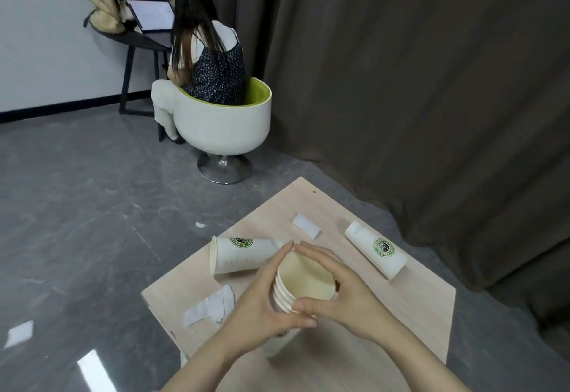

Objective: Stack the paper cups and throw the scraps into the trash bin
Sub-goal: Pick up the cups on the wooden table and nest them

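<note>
- Both hands, left (pixel 262 302) and right (pixel 336 293), curl around the stack of cups (pixel 300 283) standing on the table (pixel 401 314).
- Two loose cups, one (pixel 243 254) and another (pixel 376 249), lie sideways with round green logos, text unreadable.
- Paper scraps (pixel 212 303) sit near the left hand.

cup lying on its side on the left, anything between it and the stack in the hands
Nothing visible. The lying cup sits right beside the stack, its base end close to the left hand's fingertips. The right hand holds the stack's other side. Only bare table lies around them.
</note>
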Action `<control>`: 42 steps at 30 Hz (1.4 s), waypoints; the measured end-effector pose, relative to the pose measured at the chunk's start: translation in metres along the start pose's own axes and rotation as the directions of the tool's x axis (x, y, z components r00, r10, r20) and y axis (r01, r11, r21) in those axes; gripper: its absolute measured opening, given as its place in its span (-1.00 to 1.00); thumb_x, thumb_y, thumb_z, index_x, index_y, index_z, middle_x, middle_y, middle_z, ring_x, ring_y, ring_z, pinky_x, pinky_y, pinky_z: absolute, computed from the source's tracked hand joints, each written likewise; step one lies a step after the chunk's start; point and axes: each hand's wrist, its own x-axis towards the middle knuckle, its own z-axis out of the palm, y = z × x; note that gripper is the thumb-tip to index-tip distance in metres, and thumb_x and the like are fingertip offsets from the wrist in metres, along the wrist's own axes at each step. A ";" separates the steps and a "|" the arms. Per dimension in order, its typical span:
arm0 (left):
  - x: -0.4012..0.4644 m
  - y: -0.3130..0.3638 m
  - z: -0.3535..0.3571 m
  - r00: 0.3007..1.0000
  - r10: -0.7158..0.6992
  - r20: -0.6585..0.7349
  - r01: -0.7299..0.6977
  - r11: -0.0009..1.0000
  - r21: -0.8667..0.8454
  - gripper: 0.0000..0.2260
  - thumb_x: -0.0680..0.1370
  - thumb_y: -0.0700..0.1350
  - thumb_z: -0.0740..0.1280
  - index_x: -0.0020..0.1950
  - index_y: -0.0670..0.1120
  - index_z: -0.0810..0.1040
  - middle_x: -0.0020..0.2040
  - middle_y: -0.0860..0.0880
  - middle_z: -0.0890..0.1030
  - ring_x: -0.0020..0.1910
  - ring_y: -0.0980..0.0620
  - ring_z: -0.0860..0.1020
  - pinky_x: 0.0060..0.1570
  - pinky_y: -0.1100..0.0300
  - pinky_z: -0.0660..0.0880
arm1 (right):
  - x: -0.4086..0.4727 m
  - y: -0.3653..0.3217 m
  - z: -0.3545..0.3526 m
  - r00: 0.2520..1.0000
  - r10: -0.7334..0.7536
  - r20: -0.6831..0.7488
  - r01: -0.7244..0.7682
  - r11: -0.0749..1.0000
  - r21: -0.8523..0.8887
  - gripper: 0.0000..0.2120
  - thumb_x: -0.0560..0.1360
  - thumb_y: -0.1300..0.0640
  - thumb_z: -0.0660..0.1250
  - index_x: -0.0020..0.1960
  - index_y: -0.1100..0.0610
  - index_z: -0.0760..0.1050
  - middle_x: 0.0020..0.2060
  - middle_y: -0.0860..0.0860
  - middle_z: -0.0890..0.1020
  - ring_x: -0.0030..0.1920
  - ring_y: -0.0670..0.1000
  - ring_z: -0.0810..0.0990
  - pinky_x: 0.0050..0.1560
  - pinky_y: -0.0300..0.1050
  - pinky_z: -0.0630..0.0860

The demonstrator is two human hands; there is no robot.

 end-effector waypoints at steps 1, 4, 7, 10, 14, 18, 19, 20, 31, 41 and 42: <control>0.000 0.006 -0.007 1.000 0.015 -0.028 -0.015 1.000 0.016 -0.07 0.19 0.06 0.63 0.41 0.38 0.17 0.43 0.33 0.28 0.44 0.25 0.23 0.40 0.08 0.30 | 0.006 -0.007 0.001 1.000 -0.015 0.007 0.015 1.000 0.015 -0.28 0.24 -0.05 0.57 0.35 -0.17 0.40 0.38 -0.21 0.39 0.41 -0.26 0.29 0.47 -0.12 0.22; -0.002 0.022 -0.032 0.993 0.052 -0.104 -0.049 0.998 0.031 -0.11 0.21 0.05 0.62 0.41 0.30 0.22 0.40 0.29 0.32 0.43 0.23 0.24 0.41 0.06 0.27 | 0.026 -0.029 0.008 0.998 -0.054 0.037 0.052 0.997 0.058 -0.28 0.24 -0.01 0.57 0.36 -0.15 0.41 0.31 -0.21 0.46 0.37 -0.19 0.38 0.42 -0.06 0.31; -0.010 0.033 -0.057 0.982 0.061 -0.181 -0.057 0.998 0.029 -0.14 0.23 -0.02 0.62 0.40 0.26 0.24 0.34 0.22 0.41 0.35 0.14 0.39 0.28 0.14 0.41 | 0.049 -0.046 0.022 0.989 -0.105 0.105 0.092 0.989 0.118 -0.29 0.24 -0.03 0.56 0.35 -0.18 0.40 0.28 -0.18 0.50 0.32 -0.16 0.44 0.36 -0.06 0.38; -0.023 0.040 -0.084 0.958 0.062 -0.278 -0.059 0.998 0.020 -0.21 0.23 -0.05 0.58 0.37 0.20 0.27 0.20 0.24 0.53 0.18 0.17 0.53 0.06 0.35 0.45 | 0.072 -0.059 0.045 0.966 -0.163 0.203 0.124 0.974 0.190 -0.35 0.30 0.00 0.52 0.33 -0.22 0.39 0.29 -0.17 0.50 0.31 -0.15 0.46 0.33 -0.10 0.41; -0.040 0.034 -0.125 0.899 0.059 -0.433 -0.042 0.998 0.048 -0.20 0.20 0.03 0.56 0.35 0.18 0.27 0.17 0.21 0.55 0.16 0.18 0.53 0.07 0.38 0.43 | 0.118 -0.049 0.072 0.954 -0.168 0.247 0.124 0.975 0.184 -0.52 0.48 -0.03 0.37 0.34 -0.29 0.34 0.36 -0.24 0.41 0.36 -0.32 0.31 0.36 -0.22 0.28; -0.052 0.019 -0.156 0.864 0.040 -0.502 0.007 0.996 0.092 -0.17 0.18 0.06 0.58 0.37 0.20 0.26 0.20 0.21 0.52 0.21 0.16 0.50 0.11 0.38 0.41 | 0.164 -0.028 0.095 0.956 -0.126 0.264 0.104 0.990 0.094 -0.53 0.53 0.06 0.35 0.32 -0.31 0.29 0.36 -0.23 0.35 0.26 -0.50 0.27 0.18 -0.51 0.26; -0.053 0.016 -0.162 0.854 0.033 -0.519 0.014 0.996 0.086 -0.16 0.18 0.07 0.58 0.37 0.19 0.26 0.20 0.21 0.52 0.21 0.17 0.50 0.10 0.40 0.41 | 0.174 -0.019 0.102 0.952 -0.116 0.283 0.107 0.993 0.050 -0.50 0.53 0.06 0.37 0.32 -0.33 0.27 0.37 -0.23 0.34 0.32 -0.44 0.25 0.25 -0.46 0.26; -0.054 0.013 -0.167 0.845 0.028 -0.535 0.020 0.996 0.084 -0.16 0.17 0.07 0.58 0.38 0.20 0.26 0.21 0.22 0.51 0.22 0.17 0.50 0.09 0.42 0.41 | 0.183 -0.008 0.108 0.944 -0.101 0.313 0.113 0.993 -0.020 -0.45 0.50 0.05 0.40 0.34 -0.36 0.24 0.41 -0.21 0.32 0.40 -0.32 0.22 0.37 -0.32 0.23; -0.043 0.002 -0.201 0.832 -0.015 -0.554 0.076 0.993 0.086 -0.13 0.16 0.08 0.58 0.40 0.22 0.24 0.19 0.27 0.50 0.21 0.24 0.47 0.08 0.49 0.37 | 0.210 0.065 0.134 0.872 0.182 0.455 0.153 0.781 -0.606 -0.10 0.32 0.01 0.48 0.51 -0.25 0.06 0.47 -0.06 0.20 0.49 0.01 0.14 0.48 0.05 0.04; -0.010 0.015 -0.163 0.908 0.014 -0.419 0.028 0.995 0.095 -0.10 0.19 -0.02 0.60 0.43 0.15 0.22 0.21 0.27 0.49 0.22 0.23 0.47 0.11 0.45 0.38 | 0.189 0.010 0.054 0.987 -0.045 0.151 0.060 0.994 -0.097 -0.21 0.26 0.04 0.58 0.31 -0.39 0.27 0.26 -0.24 0.37 0.30 -0.22 0.37 0.35 -0.17 0.32; -0.007 0.015 -0.159 0.909 0.012 -0.416 0.027 0.996 0.088 -0.10 0.20 -0.05 0.60 0.43 0.15 0.21 0.20 0.26 0.50 0.22 0.23 0.48 0.11 0.45 0.38 | 0.185 -0.004 0.045 0.990 -0.082 0.112 0.089 0.994 -0.056 -0.21 0.27 0.09 0.59 0.33 -0.34 0.29 0.27 -0.22 0.38 0.29 -0.25 0.37 0.32 -0.26 0.32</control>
